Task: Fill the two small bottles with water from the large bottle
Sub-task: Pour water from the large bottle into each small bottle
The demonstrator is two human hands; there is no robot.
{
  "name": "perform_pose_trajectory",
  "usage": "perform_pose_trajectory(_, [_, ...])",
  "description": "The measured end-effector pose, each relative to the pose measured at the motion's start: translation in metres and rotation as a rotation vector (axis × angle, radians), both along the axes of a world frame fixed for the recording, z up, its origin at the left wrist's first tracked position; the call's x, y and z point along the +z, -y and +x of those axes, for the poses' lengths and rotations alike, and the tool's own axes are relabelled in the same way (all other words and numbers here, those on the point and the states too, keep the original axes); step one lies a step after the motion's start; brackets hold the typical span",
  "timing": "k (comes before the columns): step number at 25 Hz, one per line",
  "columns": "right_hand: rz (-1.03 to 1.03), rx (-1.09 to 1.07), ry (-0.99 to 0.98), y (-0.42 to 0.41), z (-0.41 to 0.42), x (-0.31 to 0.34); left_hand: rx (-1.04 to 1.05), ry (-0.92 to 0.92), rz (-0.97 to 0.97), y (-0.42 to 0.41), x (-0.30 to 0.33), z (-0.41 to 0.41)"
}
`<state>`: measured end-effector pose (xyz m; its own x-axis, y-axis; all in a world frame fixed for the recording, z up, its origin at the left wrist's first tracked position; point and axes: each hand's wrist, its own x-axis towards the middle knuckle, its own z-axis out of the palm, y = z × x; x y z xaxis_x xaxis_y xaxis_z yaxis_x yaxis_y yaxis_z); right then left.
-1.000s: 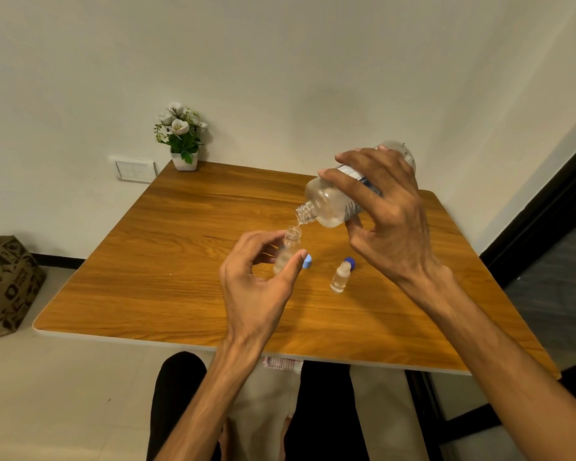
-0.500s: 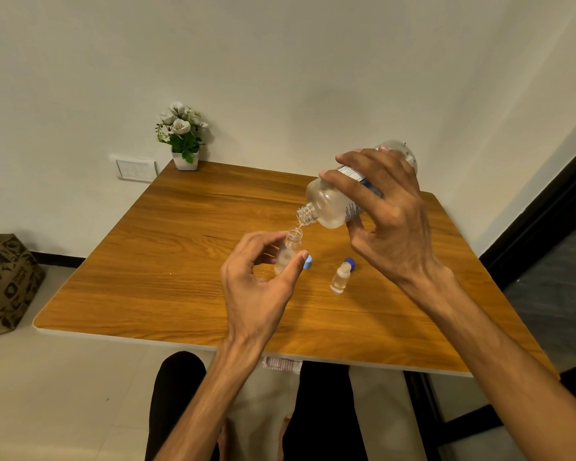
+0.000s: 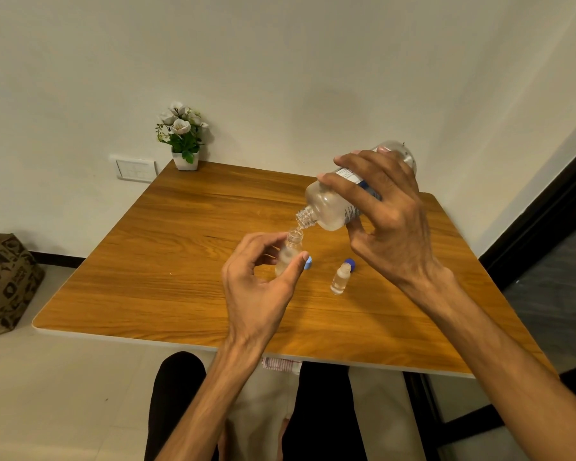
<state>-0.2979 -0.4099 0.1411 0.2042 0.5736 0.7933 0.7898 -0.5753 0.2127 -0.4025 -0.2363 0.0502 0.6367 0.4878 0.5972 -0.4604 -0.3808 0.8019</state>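
Note:
My right hand grips the large clear bottle, tilted with its open neck down to the left. A thin stream of water runs from it into the mouth of a small clear bottle. My left hand holds that small bottle upright between thumb and fingers, above the wooden table. A second small bottle stands uncapped on the table to the right and holds clear liquid. A blue cap lies just behind it. Another blue cap shows beside my left thumb.
A small white pot of artificial flowers stands at the table's far left corner against the wall. A wall socket plate is left of it. A patterned bag sits on the floor at left. My knees are under the near edge.
Hardly anything has moved. The large bottle stays tilted over the small one and the pouring goes on.

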Motion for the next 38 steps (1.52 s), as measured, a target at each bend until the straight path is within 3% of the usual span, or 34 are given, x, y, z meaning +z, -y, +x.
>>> perform_pose_trajectory(38, [-0.043,-0.006,0.03,-0.0015,-0.0007,0.0021,0.001,-0.011,-0.016,0.0005,0.0014,-0.0047])
